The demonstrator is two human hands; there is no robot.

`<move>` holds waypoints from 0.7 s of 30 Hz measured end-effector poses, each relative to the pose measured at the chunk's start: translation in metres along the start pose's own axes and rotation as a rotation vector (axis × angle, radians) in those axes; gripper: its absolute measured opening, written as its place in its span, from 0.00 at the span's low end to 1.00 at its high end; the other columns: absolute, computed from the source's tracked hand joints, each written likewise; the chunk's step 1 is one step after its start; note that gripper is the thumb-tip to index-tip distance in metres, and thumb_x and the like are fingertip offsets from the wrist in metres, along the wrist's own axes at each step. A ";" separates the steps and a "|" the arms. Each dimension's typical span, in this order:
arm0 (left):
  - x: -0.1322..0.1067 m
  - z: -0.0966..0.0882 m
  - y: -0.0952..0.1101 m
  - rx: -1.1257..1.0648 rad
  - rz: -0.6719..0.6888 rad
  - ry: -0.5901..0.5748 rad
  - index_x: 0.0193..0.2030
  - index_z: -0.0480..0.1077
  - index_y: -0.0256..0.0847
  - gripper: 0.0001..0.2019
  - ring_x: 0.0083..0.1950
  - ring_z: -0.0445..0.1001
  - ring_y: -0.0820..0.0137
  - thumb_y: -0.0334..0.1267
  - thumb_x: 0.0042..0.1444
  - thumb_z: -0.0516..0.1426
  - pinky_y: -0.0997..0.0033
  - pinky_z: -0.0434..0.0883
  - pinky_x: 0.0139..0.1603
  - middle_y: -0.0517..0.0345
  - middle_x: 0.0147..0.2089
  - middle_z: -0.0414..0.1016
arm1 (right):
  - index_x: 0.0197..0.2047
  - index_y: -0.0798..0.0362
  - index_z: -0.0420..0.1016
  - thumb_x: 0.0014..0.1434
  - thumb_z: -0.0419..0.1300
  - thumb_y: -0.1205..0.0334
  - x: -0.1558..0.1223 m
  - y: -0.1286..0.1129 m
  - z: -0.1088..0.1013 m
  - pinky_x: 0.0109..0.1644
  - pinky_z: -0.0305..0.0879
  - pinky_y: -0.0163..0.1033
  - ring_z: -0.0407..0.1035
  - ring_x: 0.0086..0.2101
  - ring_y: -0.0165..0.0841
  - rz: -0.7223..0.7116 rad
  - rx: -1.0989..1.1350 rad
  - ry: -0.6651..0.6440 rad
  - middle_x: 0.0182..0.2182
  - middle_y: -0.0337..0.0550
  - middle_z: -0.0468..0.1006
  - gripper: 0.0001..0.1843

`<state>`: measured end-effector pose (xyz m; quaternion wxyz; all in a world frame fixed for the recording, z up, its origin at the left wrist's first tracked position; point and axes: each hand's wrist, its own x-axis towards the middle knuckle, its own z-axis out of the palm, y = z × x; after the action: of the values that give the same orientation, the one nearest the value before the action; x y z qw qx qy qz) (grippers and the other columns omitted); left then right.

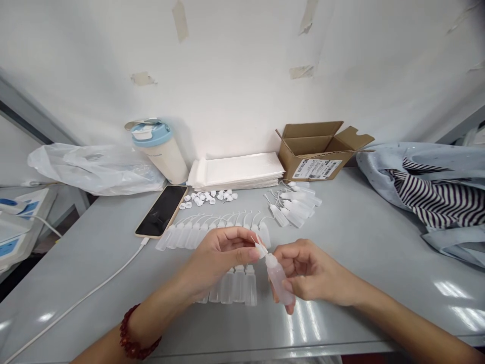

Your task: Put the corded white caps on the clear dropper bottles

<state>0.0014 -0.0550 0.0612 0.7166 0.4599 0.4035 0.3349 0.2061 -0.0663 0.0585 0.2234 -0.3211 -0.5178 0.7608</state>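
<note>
My left hand (231,247) pinches a small white needle-tip cap (260,249) with a thin needle sticking up from it. Just below that cap is the neck of a translucent squeeze bottle (279,280), tilted and gripped in my right hand (306,273). Whether cap and neck touch, I cannot tell. A row of similar bottles with thin tubes (185,235) lies behind my left hand, partly covered by it. Nearer to me, several more bottles (238,286) lie side by side under my left wrist. At the right back lies a loose group of tubed bottles (297,205).
Small white caps (208,197) are scattered before a stack of white envelopes (238,171). A phone (162,211) with a charging cable (91,293), a tumbler (161,151) and a plastic bag (98,169) occupy the left. An open cardboard box (314,151) and cloth (435,192) stand at right.
</note>
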 end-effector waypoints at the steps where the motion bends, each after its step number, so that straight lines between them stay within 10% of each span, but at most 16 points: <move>1: 0.000 0.000 0.000 -0.001 0.002 0.003 0.34 0.75 0.40 0.05 0.33 0.71 0.75 0.34 0.49 0.64 0.74 0.70 0.39 0.61 0.31 0.73 | 0.29 0.57 0.71 0.48 0.60 0.69 0.000 0.001 0.000 0.27 0.67 0.32 0.71 0.20 0.26 0.004 0.002 0.002 0.23 0.37 0.77 0.02; 15: -0.006 -0.001 0.006 0.148 0.130 -0.037 0.36 0.72 0.38 0.05 0.34 0.68 0.75 0.35 0.53 0.63 0.78 0.66 0.33 0.60 0.32 0.70 | 0.34 0.58 0.74 0.55 0.60 0.60 0.003 0.001 0.002 0.24 0.63 0.32 0.66 0.19 0.25 -0.049 -0.073 0.088 0.24 0.40 0.76 0.09; 21: -0.006 -0.001 0.006 0.274 0.096 0.094 0.37 0.71 0.38 0.07 0.35 0.70 0.74 0.38 0.54 0.62 0.77 0.69 0.35 0.60 0.33 0.73 | 0.42 0.54 0.73 0.65 0.51 0.57 0.002 0.004 0.002 0.27 0.60 0.32 0.65 0.25 0.28 -0.245 -0.562 0.299 0.27 0.39 0.72 0.13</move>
<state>-0.0029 -0.0578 0.0680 0.6106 0.5560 0.4559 0.3320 0.2033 -0.0674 0.0548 0.2894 -0.4135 -0.7036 0.5002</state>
